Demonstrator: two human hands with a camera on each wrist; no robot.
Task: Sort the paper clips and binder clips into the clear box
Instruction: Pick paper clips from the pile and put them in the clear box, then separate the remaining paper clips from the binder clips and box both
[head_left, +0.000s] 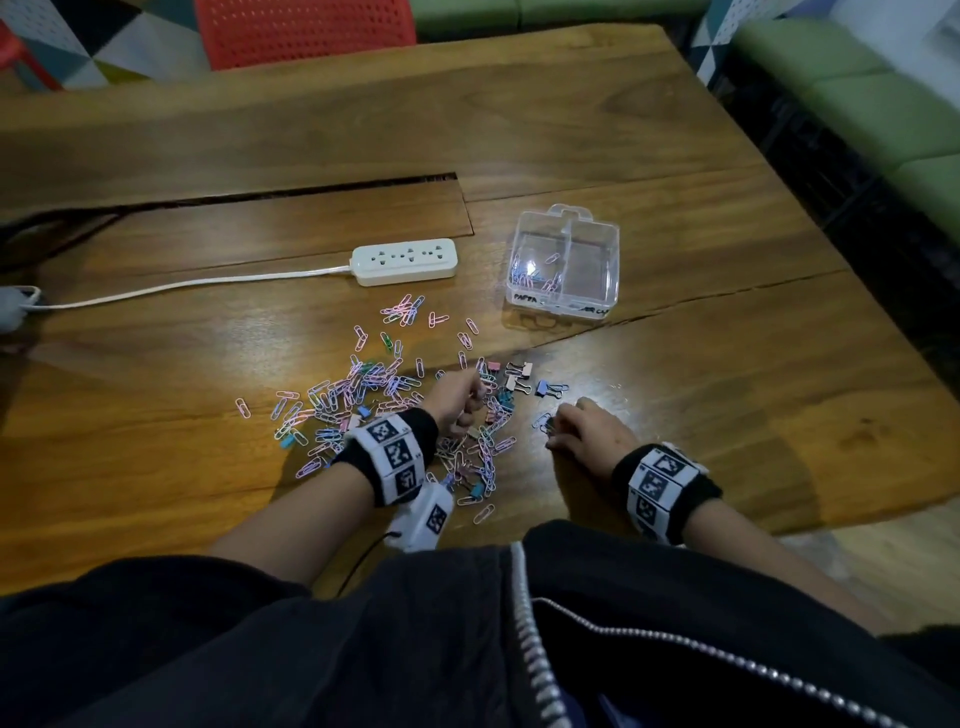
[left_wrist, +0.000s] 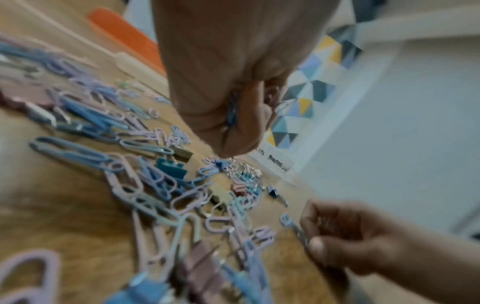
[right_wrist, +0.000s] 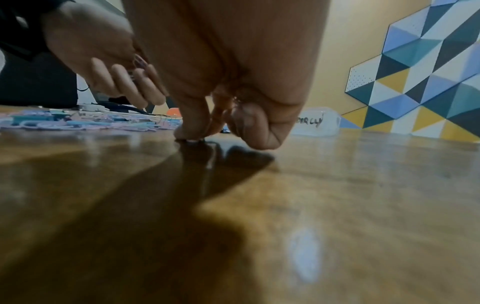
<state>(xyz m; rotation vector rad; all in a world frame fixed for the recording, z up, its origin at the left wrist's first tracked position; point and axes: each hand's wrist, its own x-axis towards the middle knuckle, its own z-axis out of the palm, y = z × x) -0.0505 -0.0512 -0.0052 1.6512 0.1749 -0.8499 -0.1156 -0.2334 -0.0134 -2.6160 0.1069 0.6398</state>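
Pastel paper clips (head_left: 363, 400) lie in a loose heap on the wooden table (head_left: 727, 374), with several small binder clips (head_left: 519, 374) at the heap's right side. The clear two-part box (head_left: 563, 265) stands open beyond them and holds a few paper clips in its left half. My left hand (head_left: 470, 402) hovers over the heap as a fist, gripping blue paper clips (left_wrist: 231, 111). My right hand (head_left: 558, 431) has its fingertips (right_wrist: 189, 133) down on the table to the right of the heap, pinching a blue paper clip (left_wrist: 293, 226).
A white power strip (head_left: 405, 261) with its cable lies behind the heap, left of the box. A red chair (head_left: 306, 31) stands at the far edge. The table's right edge runs diagonally past the box. A slot (head_left: 311, 192) crosses the tabletop.
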